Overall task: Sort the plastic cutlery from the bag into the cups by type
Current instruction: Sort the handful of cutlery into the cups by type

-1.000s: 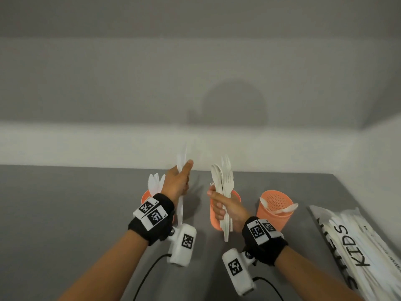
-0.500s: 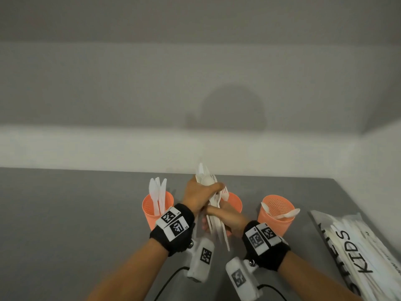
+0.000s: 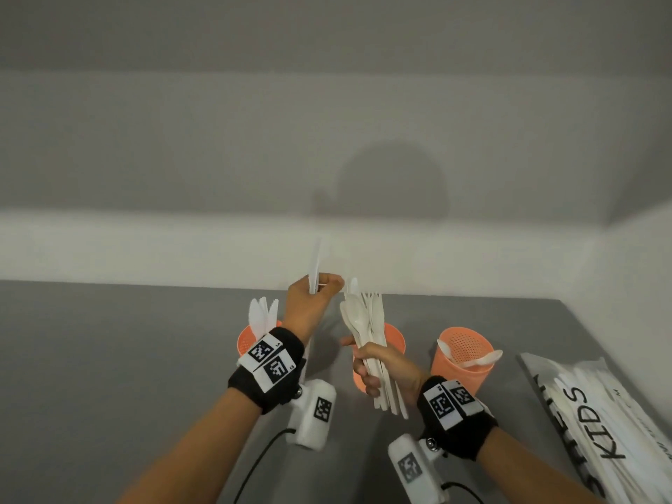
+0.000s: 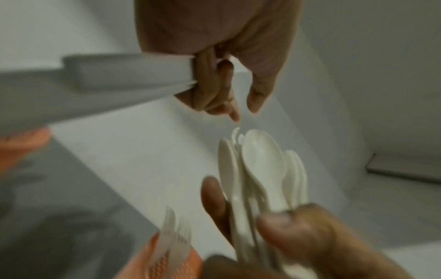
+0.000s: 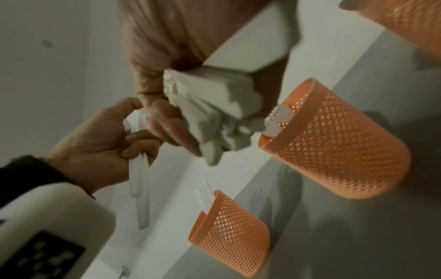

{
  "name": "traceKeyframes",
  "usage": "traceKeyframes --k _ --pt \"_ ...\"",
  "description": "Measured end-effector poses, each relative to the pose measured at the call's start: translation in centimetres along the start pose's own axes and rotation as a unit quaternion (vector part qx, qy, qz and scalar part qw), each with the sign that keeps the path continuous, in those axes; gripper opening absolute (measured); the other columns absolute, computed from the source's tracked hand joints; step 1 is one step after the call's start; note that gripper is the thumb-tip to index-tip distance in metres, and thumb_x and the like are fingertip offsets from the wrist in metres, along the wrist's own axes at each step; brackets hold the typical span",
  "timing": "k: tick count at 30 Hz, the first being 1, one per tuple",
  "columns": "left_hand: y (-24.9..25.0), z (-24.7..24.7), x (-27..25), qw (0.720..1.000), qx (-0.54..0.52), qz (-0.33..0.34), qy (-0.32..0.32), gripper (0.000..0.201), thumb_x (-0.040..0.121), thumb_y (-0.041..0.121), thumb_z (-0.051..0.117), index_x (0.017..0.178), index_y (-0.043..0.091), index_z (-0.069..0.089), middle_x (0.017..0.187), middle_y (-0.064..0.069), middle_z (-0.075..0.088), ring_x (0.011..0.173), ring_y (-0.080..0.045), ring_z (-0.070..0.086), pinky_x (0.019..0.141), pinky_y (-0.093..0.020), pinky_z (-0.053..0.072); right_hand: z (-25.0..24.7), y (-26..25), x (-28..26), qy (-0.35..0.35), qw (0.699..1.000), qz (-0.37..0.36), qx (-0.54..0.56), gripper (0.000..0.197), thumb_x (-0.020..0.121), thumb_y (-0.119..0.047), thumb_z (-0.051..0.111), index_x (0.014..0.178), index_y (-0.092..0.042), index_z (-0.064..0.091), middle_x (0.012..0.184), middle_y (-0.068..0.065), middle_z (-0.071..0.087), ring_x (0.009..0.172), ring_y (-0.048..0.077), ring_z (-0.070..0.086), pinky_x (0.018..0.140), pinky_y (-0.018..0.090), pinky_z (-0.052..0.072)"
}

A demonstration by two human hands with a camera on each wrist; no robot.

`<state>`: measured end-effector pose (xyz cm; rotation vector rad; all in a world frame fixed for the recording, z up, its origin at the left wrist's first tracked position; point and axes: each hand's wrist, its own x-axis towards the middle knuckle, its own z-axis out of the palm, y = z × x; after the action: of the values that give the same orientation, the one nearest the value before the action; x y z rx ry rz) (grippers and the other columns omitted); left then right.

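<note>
- Three orange mesh cups stand in a row near the table's (image 3: 109, 358) far edge: the left cup (image 3: 244, 340) holds white knives, three as far as the head view lets me count, the middle cup (image 3: 394, 340) holds forks, and the right cup (image 3: 462, 361) holds two spoons.
- The left hand (image 3: 309, 307) is raised above the left and middle cups, with thumb and fingers pinching one white knife (image 3: 315, 267) that stands upright.
- The right hand (image 3: 385, 365), in front of the middle cup, has its fingers curled round a bundle of cutlery (image 3: 367, 321), with spoons and forks showing, heads up; their number cannot be told.
- One bag (image 3: 600, 412) marked "KIDS" lies by the table's right edge with more white cutlery in it.
- The left wrist hides most of the left cup, and the bundle covers part of the middle cup.
</note>
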<state>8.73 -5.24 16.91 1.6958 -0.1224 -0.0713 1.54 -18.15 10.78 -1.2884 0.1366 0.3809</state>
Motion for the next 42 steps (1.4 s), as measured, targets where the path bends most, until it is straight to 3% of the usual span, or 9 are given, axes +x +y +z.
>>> traceKeyframes --k 2,6,13,17,20,23,28,37,42 --pt "0.1 -0.5 0.8 0.997 0.048 0.048 -0.033 0.014 0.086 0.018 0.064 0.097 0.01 0.066 0.091 -0.006 0.064 0.067 -0.01 0.055 0.069 -0.016 0.05 0.0 0.0 0.1 -0.015 1.0 0.006 -0.012 0.037 0.072 -0.019 0.052 0.108 -0.016 0.056 0.051 -0.002 0.048 0.034 0.006 0.036 0.037 0.017 0.033" --pt "-0.2 -1.3 2.3 0.978 0.169 0.069 -0.1 0.007 0.082 0.023 0.068 0.088 0.018 0.066 0.094 -0.01 0.068 0.081 -0.019 0.057 0.085 -0.034 0.047 0.2 -0.2 0.0 -0.045 0.998 0.015 -0.034 0.034 0.072 -0.018 0.052 0.106 -0.017 0.057 0.052 -0.002 0.047 0.035 0.007 0.037 0.038 0.018 0.035" --pt "0.5 -2.3 3.1 0.93 0.253 0.112 -0.243 0.008 0.084 0.012 0.065 0.083 0.019 0.064 0.084 0.004 0.062 0.084 -0.015 0.055 0.084 -0.029 0.043 -0.3 -0.1 -0.2 -0.057 0.995 0.028 -0.076 0.028 0.079 -0.013 0.049 0.104 -0.018 0.058 0.05 -0.004 0.042 0.037 0.006 0.037 0.038 0.018 0.036" --pt "1.5 -2.9 3.4 0.894 0.307 0.085 -0.314 0.007 0.085 0.011 0.065 0.092 0.011 0.066 0.067 0.007 0.054 0.052 0.003 0.048 0.055 -0.008 0.036 -0.8 -0.1 -0.6 -0.074 0.994 0.04 -0.075 0.031 0.075 -0.015 0.05 0.105 -0.018 0.058 0.053 -0.004 0.041 0.038 0.005 0.036 0.037 0.017 0.035" --pt "2.2 -3.5 3.8 0.861 0.374 0.048 -0.341 0.009 0.084 0.016 0.067 0.09 0.009 0.065 0.056 0.002 0.047 0.04 -0.003 0.039 0.048 -0.013 0.033 -1.4 0.1 -0.7 -0.085 0.992 0.05 -0.076 0.035 0.074 -0.013 0.051 0.109 -0.017 0.057 0.055 -0.004 0.046 0.038 0.005 0.036 0.037 0.017 0.034" --pt "2.5 -3.9 4.1 0.883 0.349 0.008 -0.315 0.015 0.086 0.024 0.063 0.08 0.011 0.061 0.057 0.0 0.05 0.046 -0.009 0.036 0.045 -0.017 0.027 -1.6 -0.1 -0.6 -0.095 0.992 0.05 -0.064 0.036 0.071 -0.014 0.053 0.107 -0.018 0.056 0.054 -0.006 0.048 0.039 0.005 0.036 0.039 0.017 0.034" --pt "1.8 -3.9 4.1 0.985 0.017 -0.074 -0.155 0.019 0.094 0.026 0.051 0.082 0.011 0.053 0.078 -0.003 0.059 0.041 -0.001 0.048 0.033 -0.012 0.024 -1.7 -0.7 0.0 -0.09 0.996 0.026 0.008 0.035 0.072 -0.013 0.056 0.106 -0.016 0.054 0.054 -0.004 0.046 0.037 0.006 0.04 0.039 0.017 0.036" --pt "-2.0 -1.3 1.1 0.995 -0.067 -0.064 -0.035 0.026 0.089 0.021 0.059 0.065 0.014 0.054 0.062 0.0 0.049 0.052 -0.01 0.039 0.039 -0.013 0.028 0.3 -0.7 0.9 -0.06 0.998 0.01 -0.008 0.038 0.076 -0.013 0.055 0.114 -0.014 0.053 0.054 -0.003 0.046 0.037 0.007 0.039 0.04 0.018 0.036" --pt "-2.0 -1.8 2.3 0.994 -0.074 -0.061 0.051 0.025 0.099 0.026 0.038 0.085 0.009 0.05 0.064 -0.003 0.056 0.048 -0.011 0.038 0.043 -0.018 0.03 0.8 -0.7 1.0 -0.059 0.995 0.019 -0.072 0.022 0.092 -0.004 0.048 0.108 -0.016 0.057 0.056 -0.002 0.047 0.04 0.007 0.039 0.04 0.019 0.034"
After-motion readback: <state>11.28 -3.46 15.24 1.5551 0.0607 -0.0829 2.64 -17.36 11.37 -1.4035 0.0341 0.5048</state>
